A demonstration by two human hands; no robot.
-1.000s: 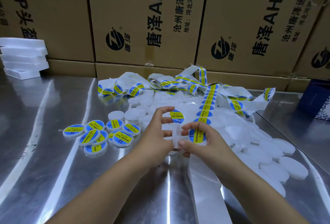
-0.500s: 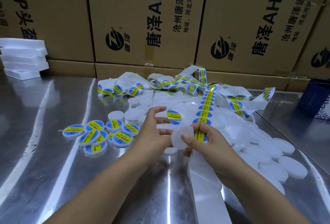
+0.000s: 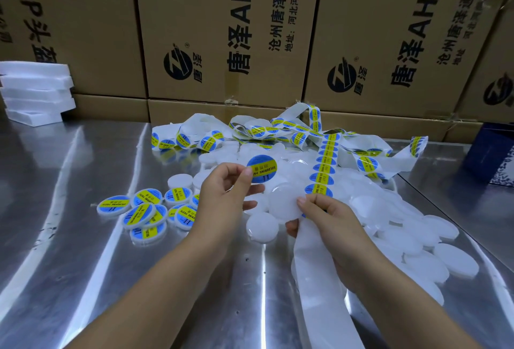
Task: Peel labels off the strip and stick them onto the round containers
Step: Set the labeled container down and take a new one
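This looks like a packing room or warehouse bench. Beyond the fingers [image 3: 250, 188], printed cartons [image 3: 222, 28] stack wall-high. A steel table [image 3: 83, 265] spreads beneath them, and foam slabs [image 3: 36, 92] sit far to their left. Heaps of white containers [image 3: 417, 243] and label strip [image 3: 324, 165] lie just past them.

Body in view: two forearms and two grips, nothing further up. The left forearm [image 3: 155, 279] is bare along its whole visible length, surface smooth. The right forearm [image 3: 403, 301] is likewise bare to the frame edge. The left grip [image 3: 222, 195] is bare with slim fingers; its thumbnail [image 3: 248, 172] is short and rounded. The right grip [image 3: 328, 218] is bare; the index nail [image 3: 301, 200] is trimmed short and plain. Faint knuckle creases show on both. Any clothing lies outside the frame.
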